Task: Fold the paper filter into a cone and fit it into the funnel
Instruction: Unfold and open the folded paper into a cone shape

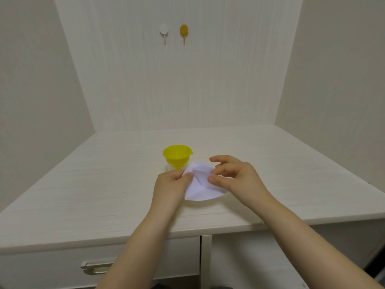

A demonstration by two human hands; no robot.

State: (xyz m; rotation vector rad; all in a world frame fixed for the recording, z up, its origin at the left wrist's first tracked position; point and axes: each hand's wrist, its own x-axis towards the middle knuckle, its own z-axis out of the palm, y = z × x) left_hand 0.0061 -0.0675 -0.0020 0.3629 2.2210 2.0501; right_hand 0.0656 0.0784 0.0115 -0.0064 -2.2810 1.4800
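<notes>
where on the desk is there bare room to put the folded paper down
Bare desk runs from the right hand to the right edge, and from the left hand to the left edge. The back strip behind the yellow funnel is also free. It is crowded where the paper filter sits, just before the funnel.

Paper filter held over table, funnel behind

Left hand [171,182] and right hand [235,174] pinch opposite sides of the creased white paper filter [198,184]. Yellow funnel [177,156] stands upright just beyond it on the table [104,174].
</notes>
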